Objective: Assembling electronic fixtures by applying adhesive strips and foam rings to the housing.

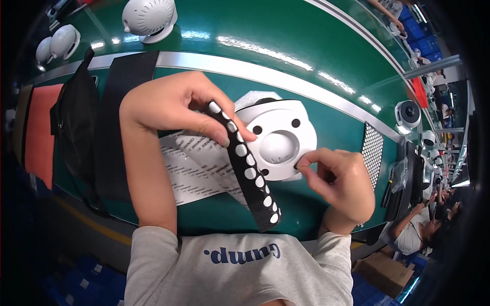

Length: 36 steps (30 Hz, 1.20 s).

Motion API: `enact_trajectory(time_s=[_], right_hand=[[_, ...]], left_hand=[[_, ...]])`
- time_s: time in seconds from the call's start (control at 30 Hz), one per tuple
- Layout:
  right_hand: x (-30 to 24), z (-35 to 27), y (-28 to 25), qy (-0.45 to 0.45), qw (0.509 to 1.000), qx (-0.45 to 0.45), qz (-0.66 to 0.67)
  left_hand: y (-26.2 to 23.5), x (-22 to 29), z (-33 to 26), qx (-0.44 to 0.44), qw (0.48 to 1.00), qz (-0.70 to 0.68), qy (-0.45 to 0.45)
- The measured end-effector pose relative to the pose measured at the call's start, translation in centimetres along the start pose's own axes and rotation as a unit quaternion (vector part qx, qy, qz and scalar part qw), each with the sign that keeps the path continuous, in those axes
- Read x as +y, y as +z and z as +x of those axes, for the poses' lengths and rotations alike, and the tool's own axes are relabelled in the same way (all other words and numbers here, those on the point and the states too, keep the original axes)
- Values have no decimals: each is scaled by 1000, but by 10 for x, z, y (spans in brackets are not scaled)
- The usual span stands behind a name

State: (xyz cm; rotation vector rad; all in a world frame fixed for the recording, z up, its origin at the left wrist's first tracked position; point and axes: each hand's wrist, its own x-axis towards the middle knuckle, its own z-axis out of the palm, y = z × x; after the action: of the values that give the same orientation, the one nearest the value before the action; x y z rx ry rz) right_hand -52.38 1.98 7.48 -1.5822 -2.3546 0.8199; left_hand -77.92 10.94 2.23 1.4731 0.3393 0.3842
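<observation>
My left hand (178, 102) pinches a black strip (259, 204) between thumb and fingers. Rows of white round spots run along the strip, which hangs slanting down in front of a white plastic base (308, 130). Round black pads sit on the base: one (295, 123) at the upper right, one (258, 130) at the upper left and one (264, 172) low beside the strip. In the base's middle is a round hollow. My right hand (344, 176) is closed at the base's lower right edge, its fingertips pinching a small black pad (297, 166), mostly hidden.
Printed white sheets (191, 168) lie under the left arm. A perforated black sheet (372, 153) rests at the right, near a clear plastic bag (400, 176). Black material (122, 122) and an orange panel (43, 130) stand left. White rounded devices (149, 18) stand on the green surface beyond.
</observation>
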Motion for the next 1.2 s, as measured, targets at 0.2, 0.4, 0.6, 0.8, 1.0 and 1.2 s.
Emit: enact_trajectory(time_s=[0.2,0.4,0.6,0.8,1.0,1.2], right_hand=[[-10,-8,27,-37,969,88,-230],[-15,-7,17,9,954,118,-275],[13,9,-3,-48,987,0,-155],[13,62,-27,-191,974,-44,112],[-5,88,9,-219,951,-203,83],[-6,36,-24,-260,965,-33,-21]], left_hand=[[-1,-10,-2,7,999,29,24],[1,-4,0,32,999,-6,22],[3,7,-2,28,999,14,22],[6,13,-3,19,999,48,-6],[7,9,-5,-14,998,1,55],[-12,3,-3,-186,953,-50,233]])
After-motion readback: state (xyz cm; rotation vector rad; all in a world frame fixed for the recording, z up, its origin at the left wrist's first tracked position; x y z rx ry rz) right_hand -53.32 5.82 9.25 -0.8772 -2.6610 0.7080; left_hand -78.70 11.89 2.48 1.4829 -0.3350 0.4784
